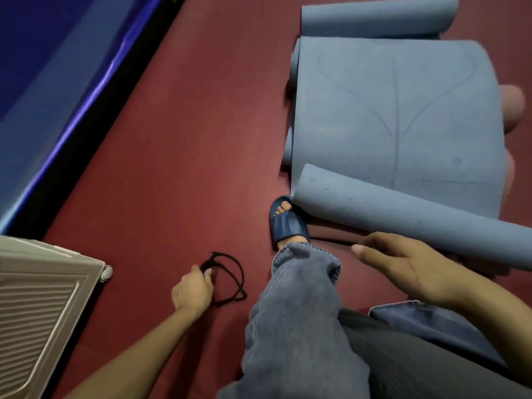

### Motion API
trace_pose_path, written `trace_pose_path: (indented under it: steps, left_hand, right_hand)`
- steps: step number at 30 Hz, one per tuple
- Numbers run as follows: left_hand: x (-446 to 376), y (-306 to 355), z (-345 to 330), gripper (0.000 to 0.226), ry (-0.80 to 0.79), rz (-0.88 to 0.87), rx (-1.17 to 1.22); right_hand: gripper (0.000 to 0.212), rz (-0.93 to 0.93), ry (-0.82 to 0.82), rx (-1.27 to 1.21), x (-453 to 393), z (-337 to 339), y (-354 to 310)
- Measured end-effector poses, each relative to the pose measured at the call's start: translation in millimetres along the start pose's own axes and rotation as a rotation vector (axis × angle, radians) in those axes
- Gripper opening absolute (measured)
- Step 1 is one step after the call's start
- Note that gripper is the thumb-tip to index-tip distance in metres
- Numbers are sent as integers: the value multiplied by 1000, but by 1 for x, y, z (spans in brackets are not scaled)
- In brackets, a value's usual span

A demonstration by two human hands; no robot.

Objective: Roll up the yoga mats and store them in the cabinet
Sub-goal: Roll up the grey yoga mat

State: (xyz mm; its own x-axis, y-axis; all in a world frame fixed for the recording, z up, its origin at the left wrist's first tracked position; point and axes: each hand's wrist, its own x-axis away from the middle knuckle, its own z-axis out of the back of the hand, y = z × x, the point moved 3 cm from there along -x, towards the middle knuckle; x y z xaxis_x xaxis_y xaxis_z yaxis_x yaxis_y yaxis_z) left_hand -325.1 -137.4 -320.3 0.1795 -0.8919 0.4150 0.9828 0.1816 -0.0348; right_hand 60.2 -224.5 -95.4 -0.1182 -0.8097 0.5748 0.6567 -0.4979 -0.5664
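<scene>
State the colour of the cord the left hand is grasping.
Black cord, seen in the head view.

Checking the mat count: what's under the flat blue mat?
Rolled blue ends stick out beneath the flat blue mat's left edge, pinkish ones at its right. Their middles are covered, so the count is unclear.
</scene>
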Motion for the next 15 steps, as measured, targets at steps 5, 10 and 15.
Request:
trace_pose_path:
  steps: [5,10,15]
  left_hand:
    - [21,-24,107,27,24,-150,113]
    - [108,-12,237,30,-167,-448,501]
    - [255,25,361,23,-467,-765,852]
  right_hand:
    - [20,26,59,49,33,4,1]
    - [10,212,260,-29,102,44,-35]
    - [30,545,243,-34,189,55,-123]
